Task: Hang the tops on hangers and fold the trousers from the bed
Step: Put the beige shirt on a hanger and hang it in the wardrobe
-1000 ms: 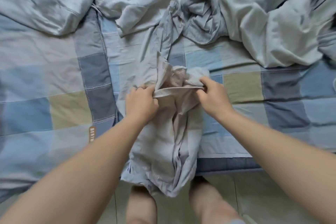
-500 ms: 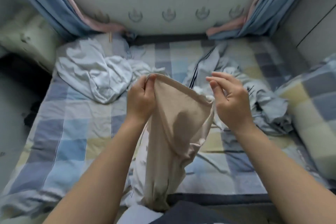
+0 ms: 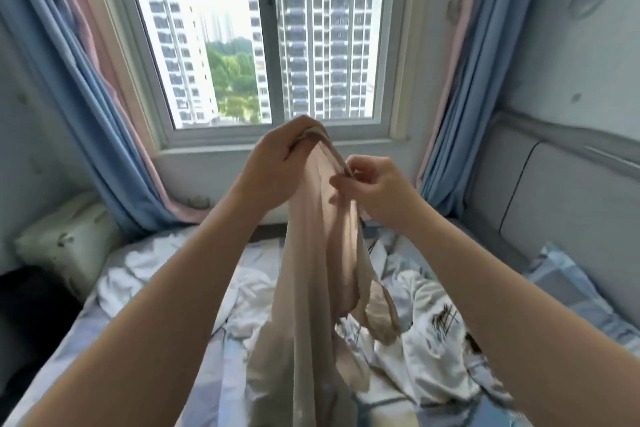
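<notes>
A thin beige garment (image 3: 311, 288) hangs in front of me, held up at its top edge in front of the window. My left hand (image 3: 277, 166) grips the top edge at its highest point. My right hand (image 3: 377, 191) pinches the same edge a little lower and to the right. The cloth drops in long folds down to the bed and out of view at the bottom. White garments (image 3: 415, 340) lie crumpled on the checked bed sheet (image 3: 221, 367) behind it, one with dark stripes at the right.
A window (image 3: 263, 35) with blue and pink curtains (image 3: 104, 121) is straight ahead. A grey padded headboard (image 3: 561, 211) and a checked pillow (image 3: 568, 288) are at the right. A pale boxy object (image 3: 65, 243) stands at the left of the bed.
Both hands have lifted the beige garment from the bed edge up to window height. My view has tilted up from the bed to the window. The hands are closer together.
</notes>
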The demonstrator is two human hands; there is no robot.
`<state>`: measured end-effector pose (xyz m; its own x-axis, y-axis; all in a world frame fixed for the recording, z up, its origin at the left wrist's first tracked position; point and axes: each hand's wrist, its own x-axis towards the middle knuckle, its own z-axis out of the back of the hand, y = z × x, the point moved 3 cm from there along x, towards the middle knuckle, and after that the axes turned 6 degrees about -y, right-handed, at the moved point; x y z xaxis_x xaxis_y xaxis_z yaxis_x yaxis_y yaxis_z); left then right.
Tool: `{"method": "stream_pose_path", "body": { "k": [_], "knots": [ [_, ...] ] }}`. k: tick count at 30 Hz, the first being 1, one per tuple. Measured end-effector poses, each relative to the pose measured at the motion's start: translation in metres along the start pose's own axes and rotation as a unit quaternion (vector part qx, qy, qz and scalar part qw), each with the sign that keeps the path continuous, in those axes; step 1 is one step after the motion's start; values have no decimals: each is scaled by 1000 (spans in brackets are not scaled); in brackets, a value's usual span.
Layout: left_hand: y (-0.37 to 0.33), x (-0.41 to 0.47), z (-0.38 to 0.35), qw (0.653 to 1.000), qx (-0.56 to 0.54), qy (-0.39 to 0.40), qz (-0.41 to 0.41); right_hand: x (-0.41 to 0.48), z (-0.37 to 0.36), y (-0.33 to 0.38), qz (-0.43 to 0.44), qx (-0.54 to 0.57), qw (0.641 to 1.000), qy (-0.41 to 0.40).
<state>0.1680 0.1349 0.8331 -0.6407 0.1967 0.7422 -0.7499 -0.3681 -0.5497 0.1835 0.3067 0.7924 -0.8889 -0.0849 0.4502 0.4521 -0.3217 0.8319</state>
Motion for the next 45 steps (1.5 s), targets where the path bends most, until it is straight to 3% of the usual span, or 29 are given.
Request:
{"method": "stream_pose_path", "body": {
  "k": [5, 8, 13, 17, 19, 22, 25, 29, 34, 36, 38, 41, 45],
  "knots": [
    [-14, 37, 14, 997, 9, -72, -1, -6, 24, -13, -15, -99, 995, 15],
    [-15, 56, 30, 990, -8, -139, 20, -25, 36, -56, -90, -182, 979, 14],
    [12, 70, 45, 973, 14, -208, 104, -65, 64, -119, -235, -199, 951, 19],
    [44, 56, 33, 953, 24, -231, 194, -64, 82, -109, -229, -227, 947, 6],
    [59, 47, 18, 947, -11, -206, 246, -56, 84, -96, -217, -203, 955, -7],
    [67, 29, -22, 939, -126, -87, 308, -47, 82, -76, -237, -152, 959, -28],
    [63, 1, -65, 945, -102, 71, 303, -41, 83, -64, -270, -94, 955, -80],
    [40, -42, -98, 952, -88, 99, 277, -35, 84, -48, -298, 7, 943, -151],
    [8, -84, -141, 908, -193, 255, 271, -27, 80, -32, -307, 122, 923, -199],
    [9, -86, -156, 926, -141, 249, 247, -24, 80, -26, -316, 170, 908, -216],
    [12, -82, -158, 950, -61, 190, 242, -22, 80, -22, -315, 217, 896, -225],
    [18, -74, -159, 956, -72, 122, 257, -26, 87, -24, -283, 229, 907, -212],
    [20, -55, -153, 926, -181, 40, 329, -60, 104, -46, -223, 33, 954, -199]
  ]
}}
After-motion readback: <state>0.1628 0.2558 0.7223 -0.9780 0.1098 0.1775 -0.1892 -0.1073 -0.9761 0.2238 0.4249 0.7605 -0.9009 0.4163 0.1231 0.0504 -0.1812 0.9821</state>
